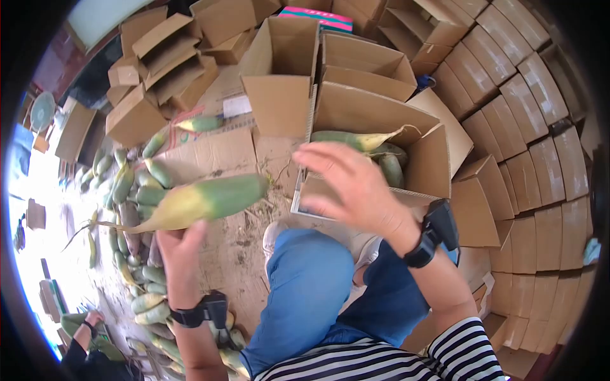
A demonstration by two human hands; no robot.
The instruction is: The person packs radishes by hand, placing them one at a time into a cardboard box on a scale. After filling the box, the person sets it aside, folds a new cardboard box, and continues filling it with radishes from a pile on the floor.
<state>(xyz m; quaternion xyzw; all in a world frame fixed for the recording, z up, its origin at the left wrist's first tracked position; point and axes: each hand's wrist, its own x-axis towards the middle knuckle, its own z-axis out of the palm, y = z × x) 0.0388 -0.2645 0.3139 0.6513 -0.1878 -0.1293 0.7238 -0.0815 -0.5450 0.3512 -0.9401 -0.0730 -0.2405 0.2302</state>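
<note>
A large green radish, pale yellow toward its thin root, lies nearly level in front of me. My left hand is under its pale end, the thumb up against it and the other fingers hidden behind it. To the right, my right hand is open, fingers stretched toward the radish but apart from it. Behind that hand is an open cardboard box with several green radishes inside; one with a long curled root lies on top.
Many green radishes are heaped on the floor at left. Open empty-looking cartons stand ahead, and stacked boxes form a wall at right. Flattened cardboard with dirt covers the floor. Another person's arm shows at lower left.
</note>
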